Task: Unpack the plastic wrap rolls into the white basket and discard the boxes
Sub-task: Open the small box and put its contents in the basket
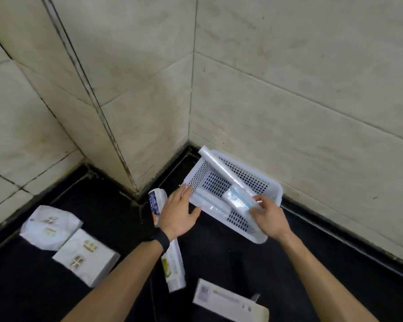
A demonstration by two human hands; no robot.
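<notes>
Our left hand lies open, fingers straight and a little spread, its fingertips at the near corner of the basket; we cannot tell whether they press on the rim; our right hand pinches one end of a clear-wrapped pack between thumb and curled fingers, over the basket's right side. Beyond both hands a roll lies slantwise in the basket, its far end poking over the rim; between the hands a flat pack lies on the basket's bottom. Under our left wrist, which wears a black band, runs a long box; left of that hand sit a white box and a bag, just beside each other; near the right forearm, closer to us, lies a third box; all rest on the dark surface.
</notes>
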